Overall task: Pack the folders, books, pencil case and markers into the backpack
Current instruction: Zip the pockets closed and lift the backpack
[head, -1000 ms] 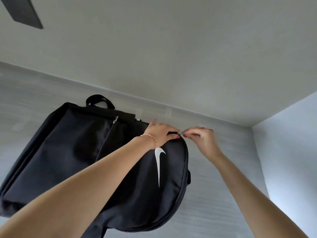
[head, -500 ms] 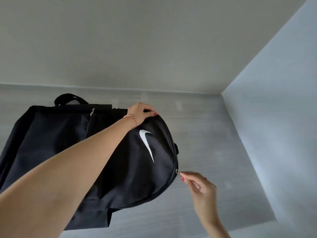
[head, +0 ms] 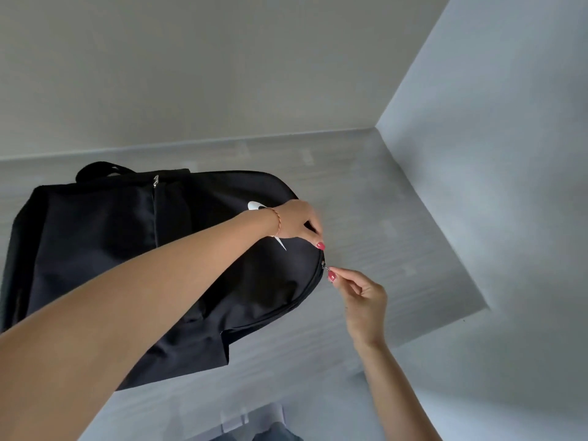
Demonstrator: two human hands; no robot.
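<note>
Your black backpack [head: 127, 249] lies flat on the grey table [head: 381, 218], filling the left half of the scene, with its rounded end pointing right and its carry handle [head: 95, 168] on the far side. A white logo [head: 256, 205] shows on its front panel, partly under your wrist. Your left hand [head: 297, 219] reaches across the bag and grips the fabric at the right edge, fingers curled down onto it. Your right hand [head: 362, 299] sits just right of the bag, thumb and forefinger pinching the small metal zipper pull [head: 325, 266] at the rounded edge. A thin bracelet [head: 277, 221] circles your left wrist.
</note>
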